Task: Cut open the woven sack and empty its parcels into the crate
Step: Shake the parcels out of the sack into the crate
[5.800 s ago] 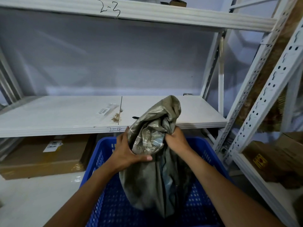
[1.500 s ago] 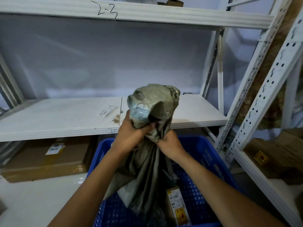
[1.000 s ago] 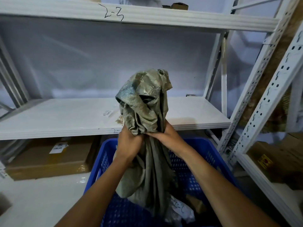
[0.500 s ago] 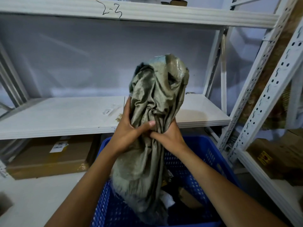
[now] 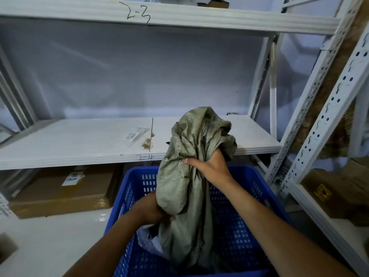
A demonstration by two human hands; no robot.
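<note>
Right hand [image 5: 211,166] grip closed on bunched upper part of green woven sack [image 5: 185,188], held upright over blue crate [image 5: 249,198]. Left hand [image 5: 151,209] clutches sack lower down. White parcel [image 5: 148,241] visible in crate beneath sack.

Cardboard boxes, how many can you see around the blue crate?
3. One big cardboard box lies under the white shelf, left of the crate. One small box sits on the top shelf. One box sits on the right-hand rack. Others may be hidden.
</note>
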